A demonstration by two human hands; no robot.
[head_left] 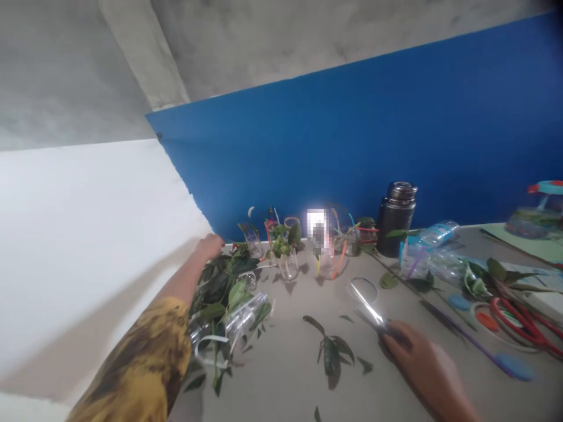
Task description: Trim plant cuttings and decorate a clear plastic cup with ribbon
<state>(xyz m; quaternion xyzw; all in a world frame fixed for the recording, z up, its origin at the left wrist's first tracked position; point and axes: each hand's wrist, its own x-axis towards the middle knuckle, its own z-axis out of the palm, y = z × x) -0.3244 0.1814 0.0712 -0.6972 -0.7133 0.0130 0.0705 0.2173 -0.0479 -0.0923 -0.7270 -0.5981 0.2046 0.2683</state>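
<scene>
My left hand [210,245] reaches far forward into a heap of green leafy stems [222,284] by the white wall; its fingers are bunched and partly hidden among the leaves. My right hand [417,358] rests low on the grey table [290,375] and grips silver scissors [368,306], whose blades point away to the upper left. A small leafy sprig [332,349] lies on the table between my arms. Cut clear plastic bottles [246,316] lie beside the leaf heap.
Small clear cups with cuttings and coloured straws [288,252] stand along the blue wall. A dark flask [394,218], lying water bottles [428,237], red-handled shears [523,325], a purple-handled tool [479,346] and more stems crowd the right side.
</scene>
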